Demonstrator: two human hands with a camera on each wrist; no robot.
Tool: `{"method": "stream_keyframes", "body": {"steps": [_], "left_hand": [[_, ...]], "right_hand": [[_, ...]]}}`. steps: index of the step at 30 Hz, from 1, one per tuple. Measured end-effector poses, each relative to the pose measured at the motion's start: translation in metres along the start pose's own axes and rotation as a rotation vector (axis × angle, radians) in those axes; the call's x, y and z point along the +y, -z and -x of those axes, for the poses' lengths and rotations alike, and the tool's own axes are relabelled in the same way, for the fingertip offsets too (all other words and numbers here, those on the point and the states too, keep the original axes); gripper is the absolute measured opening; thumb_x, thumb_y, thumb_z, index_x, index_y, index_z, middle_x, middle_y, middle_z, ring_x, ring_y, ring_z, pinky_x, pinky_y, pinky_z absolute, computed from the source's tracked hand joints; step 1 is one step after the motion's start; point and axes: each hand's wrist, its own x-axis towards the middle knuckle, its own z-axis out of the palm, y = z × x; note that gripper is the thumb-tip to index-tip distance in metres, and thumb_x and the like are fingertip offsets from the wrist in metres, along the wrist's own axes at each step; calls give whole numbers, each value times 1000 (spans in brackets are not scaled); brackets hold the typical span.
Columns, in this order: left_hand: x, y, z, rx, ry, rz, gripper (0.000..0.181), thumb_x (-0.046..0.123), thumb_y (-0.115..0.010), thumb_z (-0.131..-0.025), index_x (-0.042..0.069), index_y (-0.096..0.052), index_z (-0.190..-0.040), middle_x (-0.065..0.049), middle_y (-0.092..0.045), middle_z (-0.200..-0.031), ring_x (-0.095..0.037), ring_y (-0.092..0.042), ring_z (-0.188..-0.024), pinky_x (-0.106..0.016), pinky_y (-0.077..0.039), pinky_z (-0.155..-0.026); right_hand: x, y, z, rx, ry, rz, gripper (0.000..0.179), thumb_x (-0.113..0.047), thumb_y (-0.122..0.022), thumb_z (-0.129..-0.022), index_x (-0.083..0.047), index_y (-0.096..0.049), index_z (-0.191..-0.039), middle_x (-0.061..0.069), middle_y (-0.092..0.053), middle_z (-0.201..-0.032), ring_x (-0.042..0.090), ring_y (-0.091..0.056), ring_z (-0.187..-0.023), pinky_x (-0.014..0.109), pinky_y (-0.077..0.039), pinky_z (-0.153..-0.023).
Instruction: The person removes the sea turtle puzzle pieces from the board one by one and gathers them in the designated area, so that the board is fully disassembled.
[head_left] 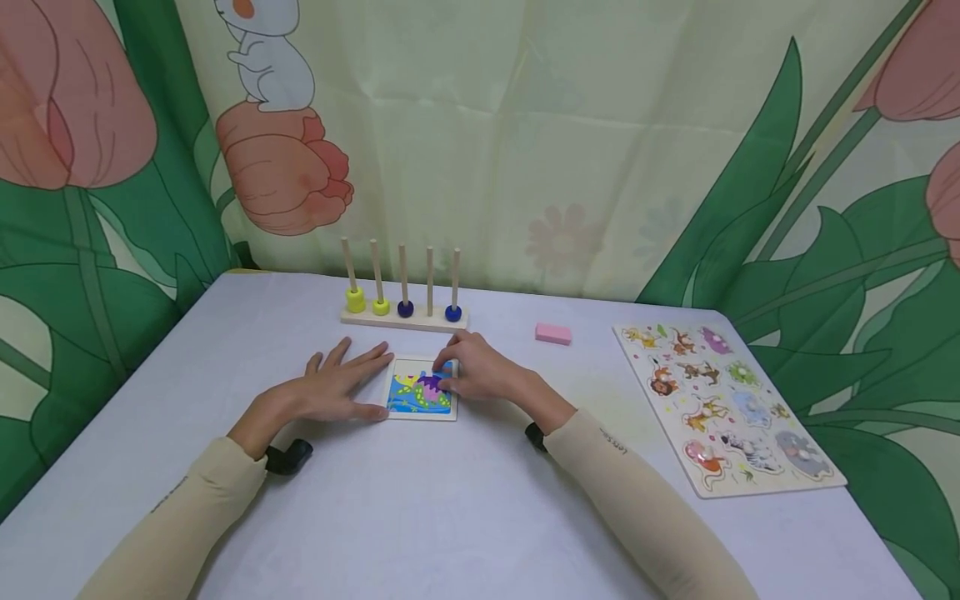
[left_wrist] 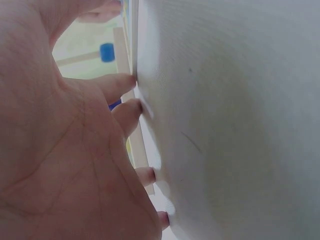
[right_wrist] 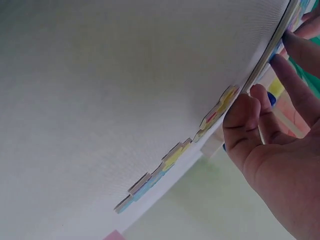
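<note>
A small framed picture puzzle [head_left: 423,415] lies flat on the table, its picture blue, yellow, purple and pink, with a pale bare patch at the upper left. My left hand [head_left: 330,390] rests spread beside it, thumb at the lower left corner and forefinger at the upper left edge. In the left wrist view, the left fingertips [left_wrist: 129,107] touch the tabletop. Over the puzzle's right side, my right hand [head_left: 480,368] has bent fingers and pinches a blue puzzle piece [head_left: 449,368] between thumb and forefinger. That piece is partly hidden by the fingers.
Behind the puzzle stands a peg rack [head_left: 405,320] with yellow and blue beads. A pink block [head_left: 552,333] lies right of it. The animal puzzle board [head_left: 727,408] occupies the right side. Loose jagged puzzle pieces [right_wrist: 167,165] lie near the right hand in the right wrist view.
</note>
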Motion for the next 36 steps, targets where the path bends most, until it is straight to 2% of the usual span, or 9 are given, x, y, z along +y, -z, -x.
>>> {"method": "stream_keyframes", "body": {"steps": [8, 16, 23, 30, 36], "left_hand": [[-1, 1, -2, -2, 3, -1, 101, 68, -65, -91, 22, -23, -171, -8, -11, -181, -60, 8, -161, -87, 5, -118], [-10, -5, -7, 10, 15, -6, 102, 67, -68, -90, 24, -22, -171, -3, -10, -182, -55, 11, -163, -85, 7, -121], [-2, -1, -2, 0, 11, -2, 101, 67, -66, -91, 22, -23, -170, -7, -11, -181, -58, 10, -162, -86, 6, -120], [-6, -5, -6, -6, 20, -16, 101, 70, -65, -91, 26, -21, -171, -2, -8, -182, -55, 12, -163, -84, 6, -122], [-4, -2, -3, -4, 17, -14, 103, 70, -65, -90, 23, -22, -171, -6, -10, -181, -57, 11, -162, -85, 5, -121]], "right_hand": [[-1, 0, 1, 11, -6, 7, 23, -23, -76, -99, -15, -80, -120, 14, -62, -132, 29, -54, -123, 45, -48, -108], [-3, 0, 2, 11, -13, 4, 23, -22, -76, -99, -15, -79, -121, 13, -64, -128, 28, -56, -120, 44, -49, -105], [-3, -1, 1, 13, -12, -6, 24, -21, -76, -98, -14, -79, -121, 13, -64, -127, 26, -56, -117, 42, -51, -104], [-2, -1, 2, 17, -35, -19, 23, -20, -78, -97, -13, -79, -120, 13, -62, -128, 25, -56, -115, 40, -51, -102], [-3, -1, 1, 22, -27, -23, 23, -19, -78, -97, -13, -80, -120, 13, -63, -127, 24, -55, -114, 39, -51, -101]]}}
